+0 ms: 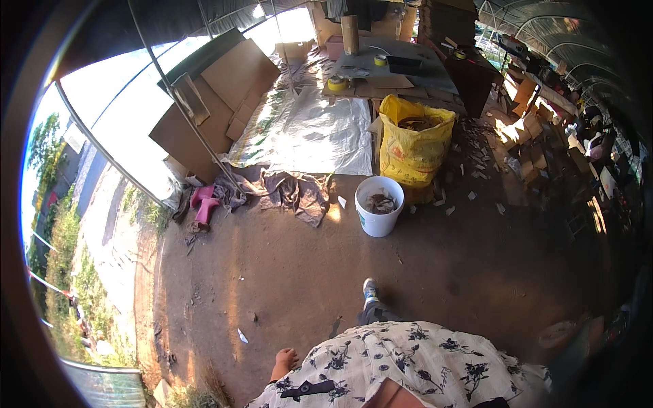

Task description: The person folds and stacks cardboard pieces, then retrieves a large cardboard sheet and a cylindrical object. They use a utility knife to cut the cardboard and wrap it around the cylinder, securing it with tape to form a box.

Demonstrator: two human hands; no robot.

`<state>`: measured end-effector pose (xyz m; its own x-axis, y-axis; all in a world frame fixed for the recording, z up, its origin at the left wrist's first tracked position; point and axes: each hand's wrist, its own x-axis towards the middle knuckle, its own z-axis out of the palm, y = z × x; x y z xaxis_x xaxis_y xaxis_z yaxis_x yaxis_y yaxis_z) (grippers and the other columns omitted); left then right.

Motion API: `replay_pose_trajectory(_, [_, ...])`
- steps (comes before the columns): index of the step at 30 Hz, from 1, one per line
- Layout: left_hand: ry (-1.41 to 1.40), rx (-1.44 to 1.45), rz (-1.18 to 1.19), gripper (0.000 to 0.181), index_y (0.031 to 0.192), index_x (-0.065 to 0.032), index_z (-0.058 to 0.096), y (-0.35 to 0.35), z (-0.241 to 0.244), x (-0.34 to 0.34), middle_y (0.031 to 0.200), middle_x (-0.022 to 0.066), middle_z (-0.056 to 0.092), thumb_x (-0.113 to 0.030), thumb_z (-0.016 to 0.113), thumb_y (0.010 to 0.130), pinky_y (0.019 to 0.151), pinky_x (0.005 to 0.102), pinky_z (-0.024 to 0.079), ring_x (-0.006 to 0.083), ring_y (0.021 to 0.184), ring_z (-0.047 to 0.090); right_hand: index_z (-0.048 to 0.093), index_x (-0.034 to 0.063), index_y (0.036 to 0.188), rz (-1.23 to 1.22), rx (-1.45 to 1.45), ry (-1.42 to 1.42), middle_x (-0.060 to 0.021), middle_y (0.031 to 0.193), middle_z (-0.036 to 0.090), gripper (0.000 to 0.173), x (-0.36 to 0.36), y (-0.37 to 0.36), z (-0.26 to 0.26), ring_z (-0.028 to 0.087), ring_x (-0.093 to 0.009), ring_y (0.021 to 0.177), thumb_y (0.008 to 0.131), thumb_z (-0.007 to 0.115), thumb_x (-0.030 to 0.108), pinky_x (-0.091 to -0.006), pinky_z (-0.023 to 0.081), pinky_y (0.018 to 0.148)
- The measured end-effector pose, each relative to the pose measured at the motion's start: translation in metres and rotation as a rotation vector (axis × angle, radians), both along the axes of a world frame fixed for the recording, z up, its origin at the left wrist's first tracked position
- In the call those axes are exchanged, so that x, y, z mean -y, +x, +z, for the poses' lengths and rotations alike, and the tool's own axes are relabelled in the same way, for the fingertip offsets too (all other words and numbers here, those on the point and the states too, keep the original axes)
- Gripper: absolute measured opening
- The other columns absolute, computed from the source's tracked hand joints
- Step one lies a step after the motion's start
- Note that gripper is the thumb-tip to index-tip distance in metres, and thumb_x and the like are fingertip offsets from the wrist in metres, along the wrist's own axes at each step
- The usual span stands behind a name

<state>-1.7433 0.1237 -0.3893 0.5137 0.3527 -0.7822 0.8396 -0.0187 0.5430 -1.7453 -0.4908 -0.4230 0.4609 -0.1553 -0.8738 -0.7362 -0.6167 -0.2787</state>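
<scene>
Low in the picture my left hand (287, 358) hangs beside my patterned shirt, its fingers curled; whether it holds anything cannot be made out. My right hand is out of view. On the dirt floor before me stands a white plastic bucket (379, 224) with scraps inside. Just behind it is a large yellow woven sack (416, 153), open at the top and filled with brownish scraps. One shoe (370, 291) of mine shows on the floor ahead of my shirt.
A table (428, 66) holds rolls of yellow tape (336, 83) and cardboard. Cardboard sheets (191, 135) lean at the left near a metal pole and pink boots (205, 209). A white sheet (326, 137) covers ground beyond a crumpled cloth (301, 191). Cardboard pieces (533, 148) lie heaped at right.
</scene>
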Motion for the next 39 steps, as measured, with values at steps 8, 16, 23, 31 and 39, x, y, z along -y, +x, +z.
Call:
replay_pose_trajectory(8, [0.055, 0.096, -0.241, 0.044, 0.124, 0.0017, 0.053, 0.26, 0.053, 0.03, 0.104, 0.0124, 0.066, -0.019, 0.063, 0.086, 0.072, 0.0311, 0.054, 0.0189, 0.083, 0.066, 0.068, 0.0008, 0.092, 0.473, 0.085, -0.038, -0.0153, 0.081, 0.07, 0.026, -0.014, 0.29, -0.038, 0.068, -0.026, 0.062, 0.082, 0.061, 0.023, -0.0363, 0.054, 0.065])
replay_pose_trajectory(16, [-0.024, 0.158, -0.006, 0.042, 0.126, -0.0015, 0.053, 0.368, 0.046, -0.044, 0.108, 0.0089, 0.065, -0.017, 0.062, 0.088, 0.075, 0.0307, 0.05, 0.0173, 0.088, 0.065, 0.061, 0.0023, 0.107, 0.024, 0.616, 0.243, -0.0082, 0.08, 0.067, 0.025, -0.159, 0.665, 0.037, 0.061, -0.015, 0.054, 0.085, 0.061, 0.016, -0.0278, 0.045, 0.046])
replay_pose_trajectory(23, [0.209, -0.097, -0.271, 0.04, 0.111, -0.004, 0.064, 0.41, -0.008, -0.154, 0.1, 0.0123, 0.067, -0.031, 0.065, 0.081, 0.077, 0.0303, 0.048, 0.0234, 0.091, 0.066, 0.06, 0.0014, 0.114, 0.149, 0.379, 0.436, -0.0076, 0.085, 0.068, 0.031, -0.304, 0.788, 0.06, 0.066, -0.015, 0.066, 0.087, 0.059, 0.017, -0.0259, 0.048, 0.052])
replay_pose_trajectory(31, [-0.041, 0.05, 0.01, 0.029, 0.113, -0.0063, 0.058, 0.704, 0.005, -0.245, 0.083, 0.0053, 0.063, -0.018, 0.058, 0.087, 0.05, 0.026, 0.046, 0.0204, 0.072, 0.066, 0.062, 0.0011, 0.114, 0.606, 0.309, 0.294, -0.0113, 0.087, 0.068, 0.035, -0.361, 0.916, 0.073, 0.068, -0.016, 0.076, 0.086, 0.064, 0.023, -0.0291, 0.054, 0.063])
replay_pose_trajectory(39, [0.042, 0.151, -0.21, 0.036, 0.117, -0.0034, 0.059, 0.993, 0.016, -0.303, 0.094, 0.0069, 0.067, -0.02, 0.062, 0.086, 0.059, 0.0283, 0.048, 0.0171, 0.075, 0.066, 0.054, -0.0008, 0.123, 0.037, 0.49, 0.587, -0.0065, 0.093, 0.065, 0.037, -0.428, 1.088, 0.183, 0.063, -0.011, 0.073, 0.091, 0.058, 0.018, -0.0237, 0.047, 0.061])
